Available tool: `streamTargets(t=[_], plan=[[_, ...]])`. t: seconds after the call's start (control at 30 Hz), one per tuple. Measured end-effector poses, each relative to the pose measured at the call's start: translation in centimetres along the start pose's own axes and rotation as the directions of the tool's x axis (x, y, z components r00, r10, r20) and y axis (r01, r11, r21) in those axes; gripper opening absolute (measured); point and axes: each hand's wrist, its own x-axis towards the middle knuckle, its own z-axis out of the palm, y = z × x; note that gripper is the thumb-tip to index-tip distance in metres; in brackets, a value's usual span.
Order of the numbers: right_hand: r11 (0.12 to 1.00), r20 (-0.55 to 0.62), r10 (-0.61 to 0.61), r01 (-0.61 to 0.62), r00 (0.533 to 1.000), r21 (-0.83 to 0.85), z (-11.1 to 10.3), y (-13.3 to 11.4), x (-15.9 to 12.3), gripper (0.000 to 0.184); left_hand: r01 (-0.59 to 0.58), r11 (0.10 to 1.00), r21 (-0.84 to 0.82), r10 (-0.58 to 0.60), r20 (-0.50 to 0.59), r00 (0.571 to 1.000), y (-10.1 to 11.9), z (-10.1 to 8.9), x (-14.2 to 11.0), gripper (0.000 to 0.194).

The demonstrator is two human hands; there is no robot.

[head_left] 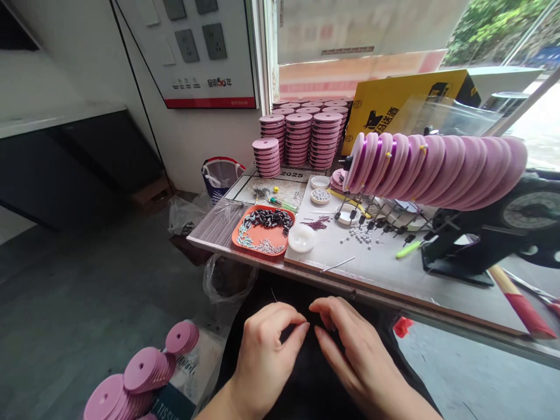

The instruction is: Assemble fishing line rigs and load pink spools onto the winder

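My left hand (266, 344) is over my dark-clothed lap, thumb and forefinger pinched together. A thin dark line (273, 295) sticks up behind its knuckles; what lies between the fingertips is too fine to make out clearly. Close by on the right, my right hand (350, 344) has its forefinger and thumb apart, with nothing visible between them. The two hands nearly meet at the fingertips. Beyond them, on the table, an orange tray (268, 232) holds dark, pale-green and silvery small parts. Next to it sits a white round dish (301, 238).
Pink foam spools (437, 169) line a black machine (476, 233) on the right. More spools (298, 140) stand stacked by the window, others (144, 369) at lower left. Loose grey beads (361, 235), a thin metal rod (338, 265) and a green pen-like tool (408, 249) lie on the board.
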Motion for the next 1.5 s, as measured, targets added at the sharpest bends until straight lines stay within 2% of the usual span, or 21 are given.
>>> streamTargets(t=[0.07, 0.17, 0.23, 0.33, 0.43, 0.53, 0.67, 0.77, 0.83, 0.9, 1.0, 1.17, 1.5], plan=[[1.000, 0.000, -0.021, 0.021, 1.000, -0.011, 0.0, 0.1, -0.1, 0.018, 0.057, 0.997, -0.054, -0.056, 0.027, 0.998, 0.0, -0.1, 0.2, 0.012], [0.999, -0.014, -0.019, 0.018, 1.000, -0.030, 0.1, 0.2, -0.2, 0.012, 0.125, 0.986, -0.113, -0.119, 0.063, 0.991, 0.0, -0.2, 0.4, 0.012], [1.000, -0.012, -0.008, 0.008, 1.000, -0.028, 0.2, 0.3, -0.2, 0.007, 0.142, 0.981, -0.131, -0.132, 0.082, 0.988, 0.1, -0.3, 0.4, 0.012], [1.000, -0.003, 0.013, -0.013, 1.000, -0.018, 0.3, 0.3, -0.3, 0.015, 0.134, 0.983, -0.124, -0.123, 0.095, 0.988, 0.0, -0.3, 0.3, 0.011], [0.999, 0.025, 0.029, -0.028, 0.999, -0.024, 0.4, 0.3, -0.3, 0.019, 0.075, 0.996, -0.055, -0.071, 0.070, 0.995, -0.2, -0.1, 0.1, 0.010], [0.998, 0.055, 0.041, -0.038, 0.998, -0.051, 0.4, 0.3, -0.2, 0.020, -0.014, 0.997, 0.082, 0.010, 0.053, 0.999, -0.2, 0.1, 0.1, 0.010], [0.997, 0.096, 0.077, -0.074, 0.992, -0.029, 0.1, 0.3, 0.1, 0.022, -0.154, 0.955, 0.253, 0.131, 0.108, 0.986, 0.0, -0.2, 0.7, 0.011], [0.992, 0.113, 0.118, -0.121, 0.987, 0.027, -0.2, 0.3, 0.2, 0.024, -0.200, 0.948, 0.248, 0.164, 0.158, 0.974, 0.4, -0.6, 1.4, 0.010], [0.987, 0.093, 0.139, -0.146, 0.986, 0.067, -0.3, 0.3, 0.2, 0.023, -0.142, 0.972, 0.185, 0.110, 0.172, 0.979, 0.7, -0.9, 1.9, 0.007], [0.979, 0.061, 0.160, -0.166, 0.985, 0.115, -0.3, 0.3, 0.2, 0.022, -0.034, 0.994, 0.105, 0.014, 0.184, 0.983, 1.0, -1.2, 2.1, 0.005], [0.965, 0.015, 0.197, -0.197, 0.980, 0.173, -0.3, 0.2, 0.2, 0.021, 0.074, 0.997, -0.020, -0.068, 0.219, 0.973, 1.1, -1.4, 2.1, 0.017], [0.946, -0.025, 0.227, -0.214, 0.974, 0.244, -0.3, 0.2, 0.3, 0.023, 0.107, 0.978, -0.178, -0.056, 0.268, 0.962, 1.2, -1.3, 1.9, 0.012], [0.887, 0.000, 0.288, -0.267, 0.958, 0.377, -0.1, 0.4, 0.1, 0.022, 0.255, 0.932, -0.258, -0.167, 0.319, 0.933, 1.3, -1.3, 1.8, 0.018]])
